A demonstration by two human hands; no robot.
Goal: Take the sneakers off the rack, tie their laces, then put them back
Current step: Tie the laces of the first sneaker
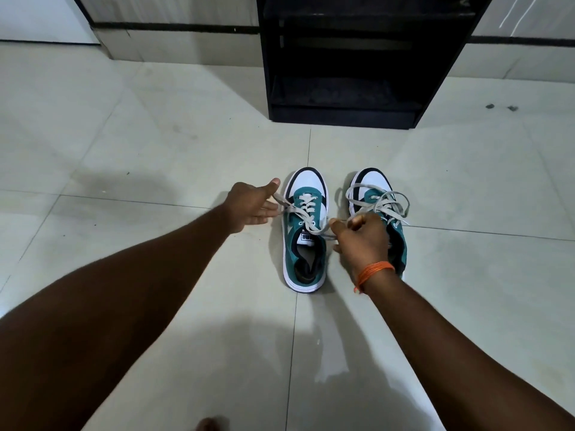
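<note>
Two teal, white and black sneakers stand side by side on the floor, toes pointing toward the rack. My left hand [252,206] pinches one grey lace end of the left sneaker [306,231] and draws it out to the left. My right hand [362,241] grips the other lace end [323,234] of that shoe and pulls it to the right. It covers part of the right sneaker [378,194], whose grey laces lie in loops over its tongue. An orange thread band circles my right wrist.
The black shoe rack [342,116] stands on the floor just behind the sneakers, its lower shelves dark and without shoes. Pale tiled floor [155,150] spreads all around. A tiled wall base runs behind the rack.
</note>
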